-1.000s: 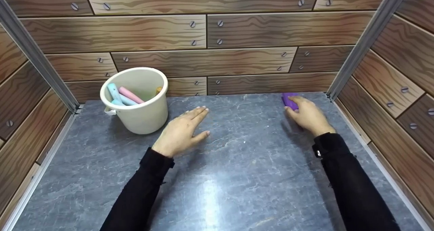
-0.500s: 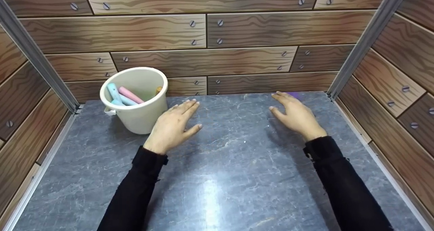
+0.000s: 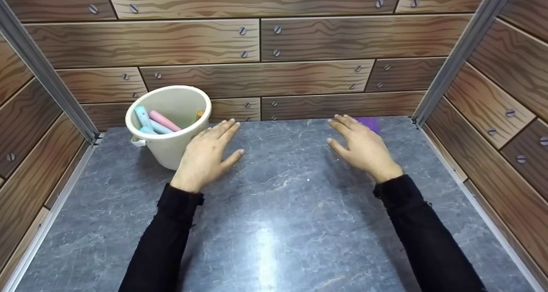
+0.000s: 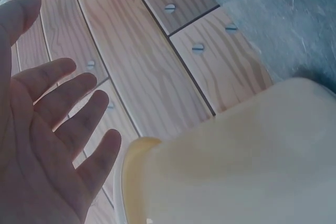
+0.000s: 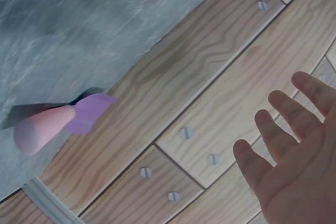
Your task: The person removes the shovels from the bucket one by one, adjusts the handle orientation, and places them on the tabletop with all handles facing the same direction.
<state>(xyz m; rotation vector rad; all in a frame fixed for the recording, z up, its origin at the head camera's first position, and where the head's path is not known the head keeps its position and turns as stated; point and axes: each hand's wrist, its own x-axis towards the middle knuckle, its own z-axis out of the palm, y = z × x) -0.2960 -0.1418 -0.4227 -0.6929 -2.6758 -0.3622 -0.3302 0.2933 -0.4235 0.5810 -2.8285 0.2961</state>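
Note:
My left hand hovers with straight fingers beside a cream bucket, overlapping its right side in the head view. From the left wrist view, the palm faces the bucket's wall with nothing in it. Several rod-like handles, light blue and pink, lean inside the bucket near an orange piece. My right hand is also straight-fingered and holds nothing. Behind it, a purple piece is partly hidden; the right wrist view shows it as a purple flat blade with a pink round handle.
A grey marbled table runs back to a wood-print wall. Similar panels stand at both sides, joined by grey metal corner posts. The purple piece lies by the back right edge; the bucket stands at the back left.
My right hand has left the purple piece, where its fingertips were, and moved left. The left hand has drifted left to the bucket's side. The bucket stays in place.

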